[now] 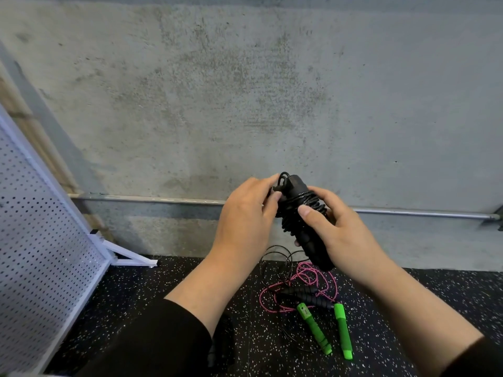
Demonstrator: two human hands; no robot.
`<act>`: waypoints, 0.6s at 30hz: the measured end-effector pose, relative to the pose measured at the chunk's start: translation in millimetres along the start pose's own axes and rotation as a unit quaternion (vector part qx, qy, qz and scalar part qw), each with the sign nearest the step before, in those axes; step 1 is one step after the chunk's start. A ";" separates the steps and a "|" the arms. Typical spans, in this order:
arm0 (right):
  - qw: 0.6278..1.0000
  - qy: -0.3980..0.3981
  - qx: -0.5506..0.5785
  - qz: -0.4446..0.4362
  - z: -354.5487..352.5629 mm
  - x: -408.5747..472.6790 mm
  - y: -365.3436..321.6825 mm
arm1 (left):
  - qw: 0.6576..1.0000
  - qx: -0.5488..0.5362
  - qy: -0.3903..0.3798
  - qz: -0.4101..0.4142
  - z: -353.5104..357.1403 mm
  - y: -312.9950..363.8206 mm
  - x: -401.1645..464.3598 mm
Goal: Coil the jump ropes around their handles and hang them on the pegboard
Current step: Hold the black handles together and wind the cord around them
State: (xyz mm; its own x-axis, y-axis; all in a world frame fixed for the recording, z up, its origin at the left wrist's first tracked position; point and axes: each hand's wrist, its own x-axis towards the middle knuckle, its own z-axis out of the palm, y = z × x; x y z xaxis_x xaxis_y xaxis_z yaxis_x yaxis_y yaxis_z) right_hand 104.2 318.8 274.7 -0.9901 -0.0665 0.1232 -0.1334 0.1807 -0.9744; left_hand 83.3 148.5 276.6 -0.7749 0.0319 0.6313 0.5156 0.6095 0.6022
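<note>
We see the black jump rope (302, 213) held up in front of the concrete wall (245, 91), just right of centre. Its two thick black handles lie side by side, tilted so the top end points toward eleven o'clock, and thin black cord is wound in many untidy turns round their upper half; a small loop of cord sticks out at the top end.

Our right hand (340, 229) grips the bundle from three o'clock, fingers curled behind it and the thumb pressed across the coils. Our left hand (245, 213) comes in from nine o'clock, its fingers curled at the top end and its thumb touching the coils; whether they pinch the cord itself we cannot tell.

On the speckled black floor (152, 289) at six o'clock lie a pink-and-black rope (272, 291) with dark foam handles, loose and tangled, and two bright green handles (326, 330) with thin black cord looping about them. The white pegboard (40, 240) stands at nine o'clock on a white foot. A metal pipe (408, 212) runs along the wall.
</note>
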 end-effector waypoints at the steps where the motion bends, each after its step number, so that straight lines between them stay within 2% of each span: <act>1: 1.000 -0.001 0.009 0.003 0.1 -0.2 -1.6 | 1.000 0.010 -0.010 0.014 0.3 -2.7 0.4; 4: 0.999 0.002 0.034 0.013 -1.4 -0.2 -6.5 | 0.998 0.021 -0.038 0.042 -0.1 -6.6 1.0; 7: 0.999 -0.015 0.035 0.021 -4.9 -1.1 -9.7 | 0.998 0.025 -0.035 0.054 -3.2 -8.0 3.6; 15: 0.997 -0.053 0.046 0.044 -10.1 -3.2 -16.3 | 0.996 -0.071 -0.053 -0.031 -11.2 -4.2 8.2; 18: 0.996 -0.061 0.039 0.049 -12.2 -4.2 -18.5 | 0.994 -0.080 -0.060 -0.038 -11.9 -4.4 8.5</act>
State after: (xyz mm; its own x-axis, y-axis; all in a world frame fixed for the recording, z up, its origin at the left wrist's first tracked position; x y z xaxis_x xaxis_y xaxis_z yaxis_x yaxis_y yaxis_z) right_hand 110.4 327.6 294.5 -0.9849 -0.1727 0.0073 -0.0278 0.1161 -0.9929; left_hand 78.8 136.7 285.1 -0.8468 0.0905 0.5241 0.4981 0.4808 0.7216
